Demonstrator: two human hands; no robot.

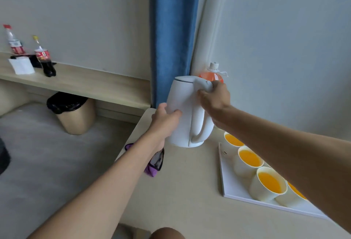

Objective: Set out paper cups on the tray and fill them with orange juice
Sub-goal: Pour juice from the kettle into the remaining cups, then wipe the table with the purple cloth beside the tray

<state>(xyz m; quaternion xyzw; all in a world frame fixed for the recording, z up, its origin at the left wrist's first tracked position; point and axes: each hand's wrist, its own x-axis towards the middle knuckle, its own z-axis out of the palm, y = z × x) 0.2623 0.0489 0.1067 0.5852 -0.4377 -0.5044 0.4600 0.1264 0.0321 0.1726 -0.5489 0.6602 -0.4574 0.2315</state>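
The white kettle (185, 105) stands upright, handle toward the person; the right hand (214, 98) grips the handle's top, the left hand (163, 123) clasps its side

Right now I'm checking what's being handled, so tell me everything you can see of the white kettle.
The white kettle looks like plastic, with a closed lid and a looped handle facing the camera. It is about upright at the far end of the table. The left hand holds its body; the right hand grips the handle's top. Whether its base touches the table is unclear.
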